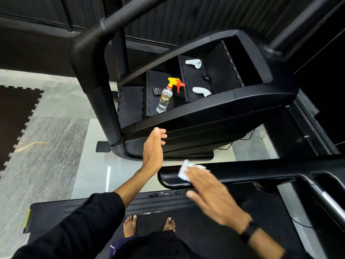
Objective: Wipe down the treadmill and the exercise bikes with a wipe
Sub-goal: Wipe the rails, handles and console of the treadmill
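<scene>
Wipe, a thin white crumpled sheet [183, 170], is pressed flat onto the near black glossy treadmill handrail [242, 170] by the right hand [214, 200], fingers straight. Soft, light and limp, it is best held under a flat palm. The left hand [154, 148] hovers open, holding nothing, beside the black console tray [205, 113].

I see the treadmill's black console tray [248, 94] split into compartments. A clear spray bottle [165, 99] with a yellow-and-red trigger lies in one beside a small dark remote [156, 91]. Two white controllers [194, 63] rest on the neighbouring ridged mat, with a small black object [205, 77] between them.
</scene>
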